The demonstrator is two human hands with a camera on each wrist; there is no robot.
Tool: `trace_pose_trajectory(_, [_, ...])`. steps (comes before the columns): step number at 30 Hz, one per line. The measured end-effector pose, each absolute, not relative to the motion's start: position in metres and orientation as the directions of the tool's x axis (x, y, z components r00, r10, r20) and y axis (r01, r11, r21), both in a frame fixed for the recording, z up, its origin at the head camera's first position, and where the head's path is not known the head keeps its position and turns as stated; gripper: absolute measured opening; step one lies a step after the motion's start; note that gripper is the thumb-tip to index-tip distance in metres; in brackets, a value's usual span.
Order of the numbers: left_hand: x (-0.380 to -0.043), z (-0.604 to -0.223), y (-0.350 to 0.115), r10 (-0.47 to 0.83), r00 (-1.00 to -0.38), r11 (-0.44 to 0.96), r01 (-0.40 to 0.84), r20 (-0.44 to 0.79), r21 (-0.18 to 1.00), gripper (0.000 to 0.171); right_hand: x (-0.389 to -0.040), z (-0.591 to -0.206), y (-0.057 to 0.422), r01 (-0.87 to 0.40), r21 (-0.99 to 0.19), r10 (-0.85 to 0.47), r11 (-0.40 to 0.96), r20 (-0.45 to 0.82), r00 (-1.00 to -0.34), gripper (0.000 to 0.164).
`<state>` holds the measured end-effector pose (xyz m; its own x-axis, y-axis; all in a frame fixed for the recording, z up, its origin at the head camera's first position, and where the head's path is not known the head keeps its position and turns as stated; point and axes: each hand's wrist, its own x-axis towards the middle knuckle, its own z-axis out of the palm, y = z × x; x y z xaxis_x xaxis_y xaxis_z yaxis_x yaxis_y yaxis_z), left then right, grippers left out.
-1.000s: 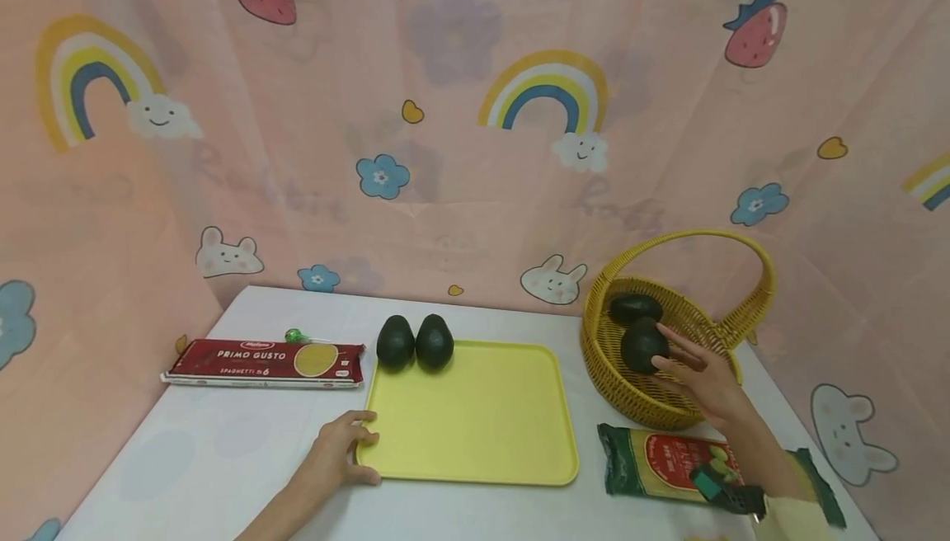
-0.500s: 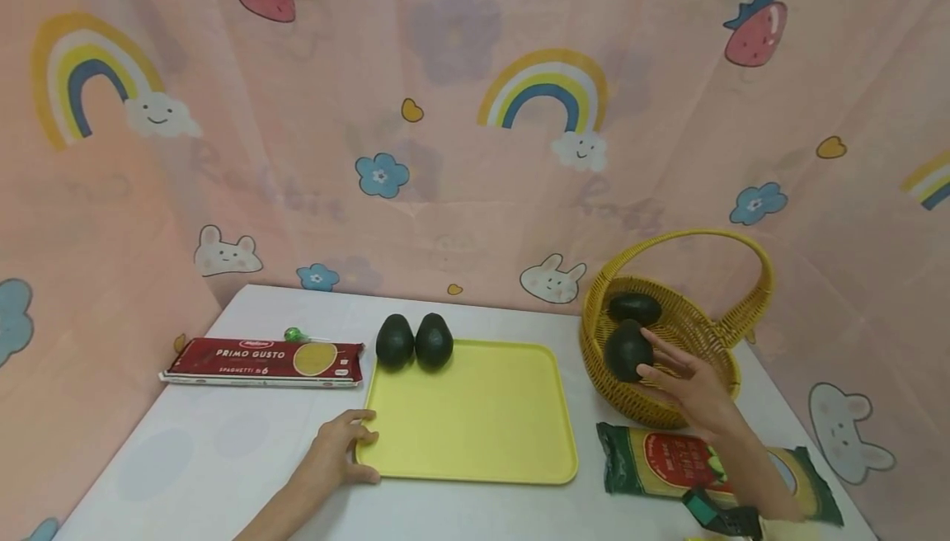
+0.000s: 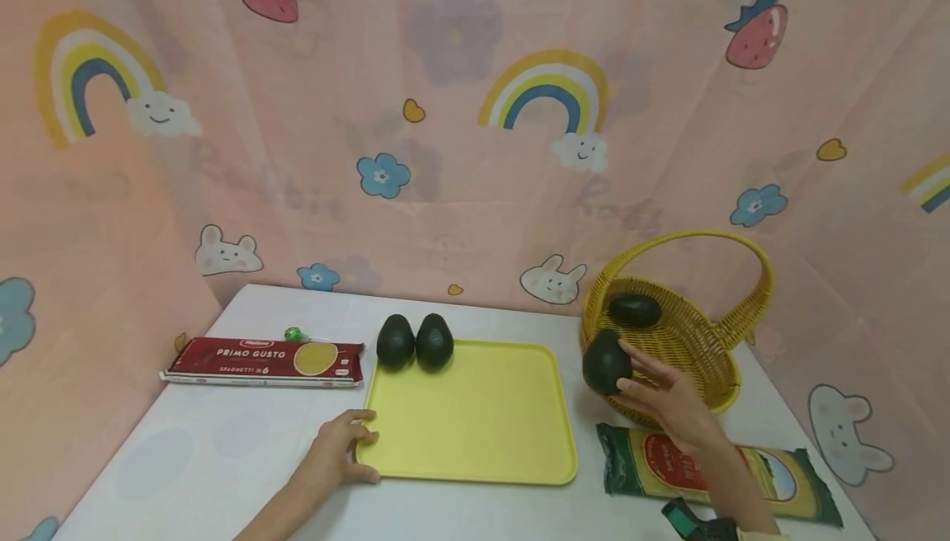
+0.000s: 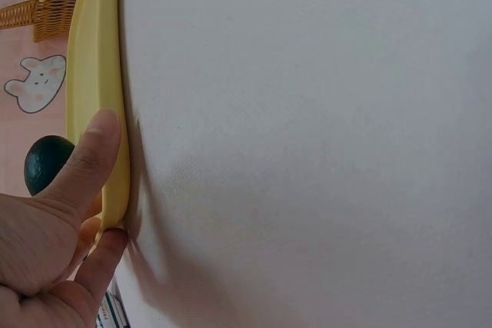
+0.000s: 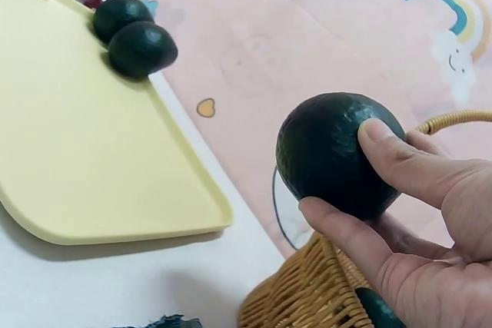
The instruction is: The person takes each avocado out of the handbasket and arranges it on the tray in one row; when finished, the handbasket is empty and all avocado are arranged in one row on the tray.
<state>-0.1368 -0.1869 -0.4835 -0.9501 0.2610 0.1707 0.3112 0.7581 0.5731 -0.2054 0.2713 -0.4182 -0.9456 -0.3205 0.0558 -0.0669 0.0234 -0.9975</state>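
My right hand [image 3: 671,401] holds a dark green avocado [image 3: 607,362] between thumb and fingers, over the near left rim of a yellow wicker basket [image 3: 698,343]. In the right wrist view the held avocado [image 5: 338,155] shows whole, with the basket below it. One more avocado [image 3: 634,310] lies inside the basket. My left hand [image 3: 330,454] grips the near left corner of a yellow tray [image 3: 475,417]; the left wrist view has the thumb [image 4: 96,147] over its rim. Two avocados [image 3: 396,342] sit side by side at the tray's far left corner.
A red spaghetti pack [image 3: 260,362] lies left of the tray, with a green-wrapped lollipop [image 3: 295,335] behind it. A green and yellow pack [image 3: 660,463] lies in front of the basket, partly under the right forearm. A patterned pink cloth [image 3: 460,153] hangs behind the white table.
My right hand has moved left and slightly toward me with the avocado, from inside the basket to its left rim. The left hand and tray have stayed put.
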Motion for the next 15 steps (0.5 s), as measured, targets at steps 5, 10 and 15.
trace_pose_trajectory(5, [-0.137, -0.484, -0.186, 0.265, -0.947, 0.757, 0.321, 0.182, 0.569, 0.05, -0.205, -0.421, 0.264, -0.037, -0.997, -0.306, 0.062, 0.016, -0.952, 0.061])
trace_pose_trajectory(10, [-0.137, -0.483, -0.185, 0.269, -0.945, 0.757, 0.328, 0.188, 0.566, 0.05, -0.206, -0.426, 0.257, -0.02, -0.99, -0.273, 0.139, -0.019, -0.962, 0.061])
trace_pose_trajectory(15, [-0.136, -0.481, -0.185, 0.262, -0.948, 0.757, 0.319, 0.183, 0.57, 0.05, -0.209, -0.435, 0.242, -0.088, -0.986, -0.325, 0.142, 0.037, -0.945, 0.061])
